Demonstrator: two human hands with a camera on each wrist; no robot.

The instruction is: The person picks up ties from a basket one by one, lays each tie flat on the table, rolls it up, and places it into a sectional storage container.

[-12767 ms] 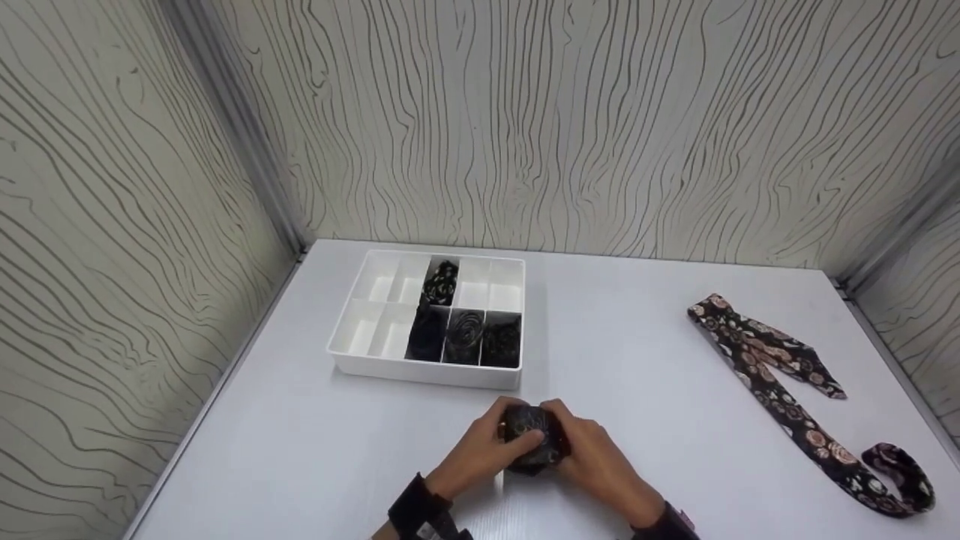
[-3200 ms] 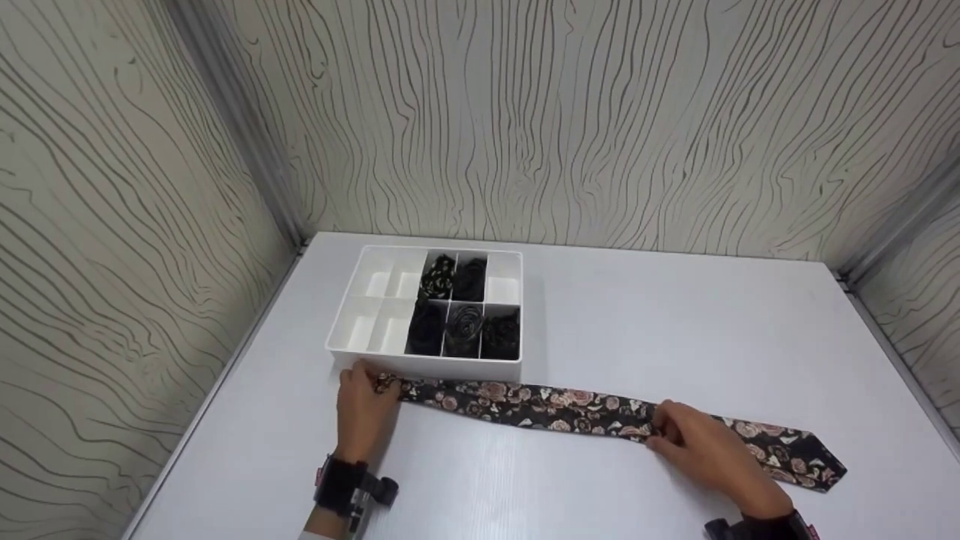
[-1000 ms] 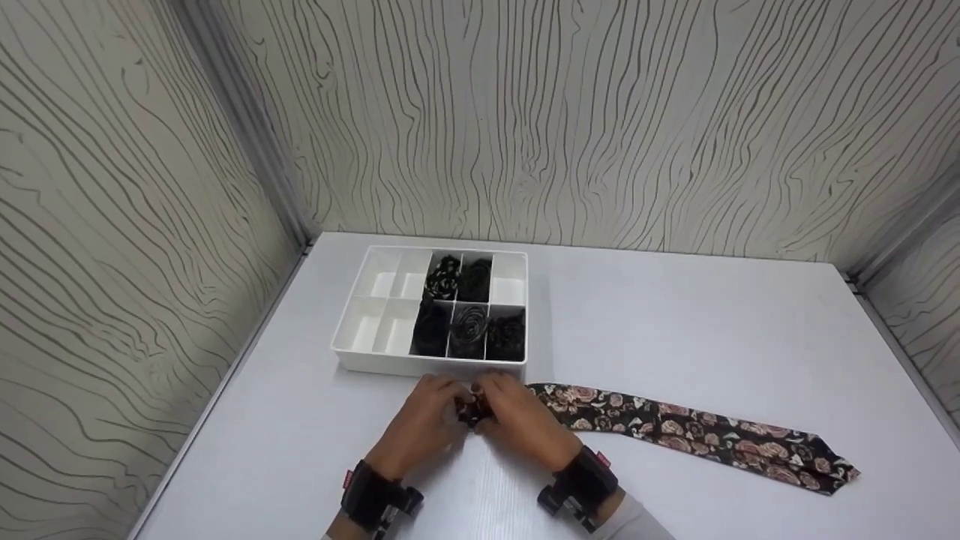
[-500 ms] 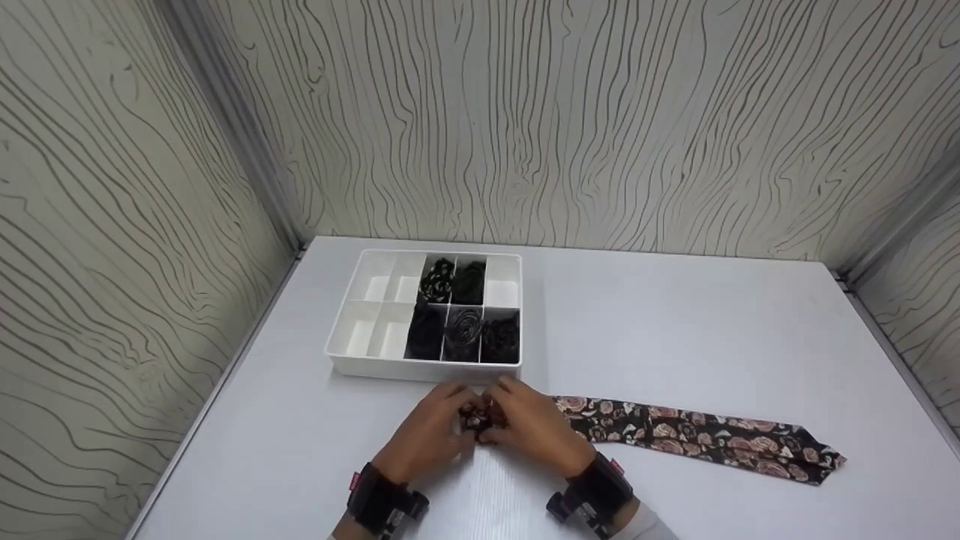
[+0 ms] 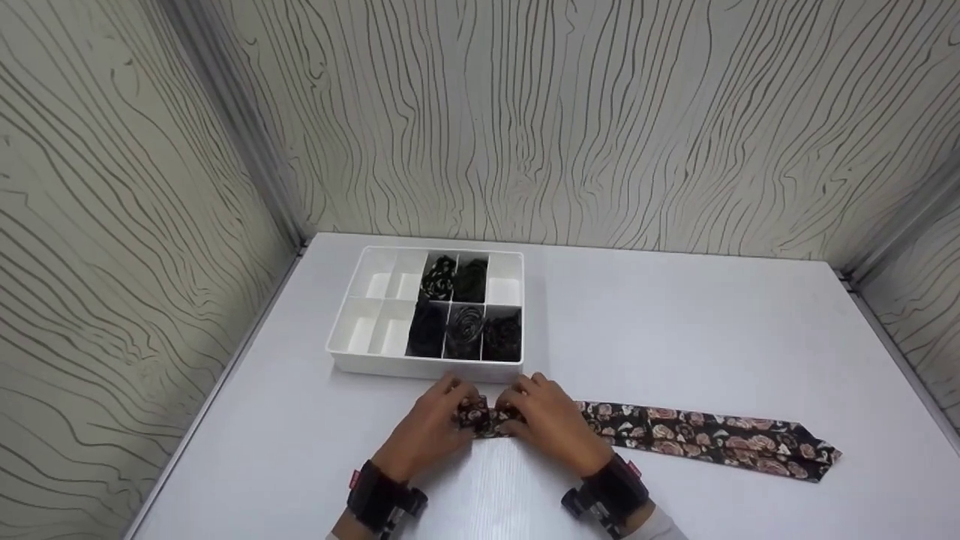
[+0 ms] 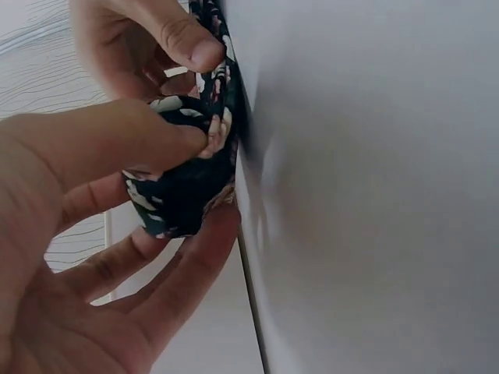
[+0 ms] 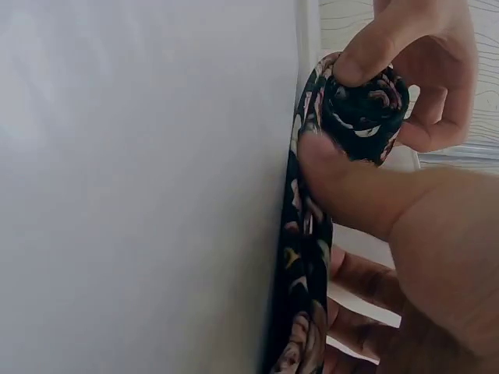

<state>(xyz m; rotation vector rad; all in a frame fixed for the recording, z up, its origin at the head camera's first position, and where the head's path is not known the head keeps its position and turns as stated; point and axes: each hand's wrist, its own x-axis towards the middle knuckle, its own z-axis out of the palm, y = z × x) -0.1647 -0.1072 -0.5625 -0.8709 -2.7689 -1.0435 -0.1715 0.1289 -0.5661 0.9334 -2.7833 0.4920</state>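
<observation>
A black necktie with pink and cream roses (image 5: 720, 444) lies across the table, its wide pointed end flat at the right. Its left end is wound into a small roll (image 7: 362, 109), whose spiral shows in the right wrist view. My left hand (image 5: 424, 435) holds this roll between thumb and fingers; the left wrist view shows the thumb on the near side of the floral cloth (image 6: 183, 199). Just right of the roll, my right hand (image 5: 555, 429) pinches the flat strip, thumb on the near edge and fingers on the far one.
Behind the hands stands a white divided box (image 5: 405, 366). Several dark rolled ties, such as the grey-black coil (image 5: 466, 330), fill compartments in its middle and right. Patterned panels (image 5: 480, 135) wall the white table (image 5: 675, 322) at back and sides.
Earlier, a dark roll went from my hands into the box's back row. The floral necktie was brought over from the right, stretched out, and its left end rolled. Lately my right hand shifted slightly right.
</observation>
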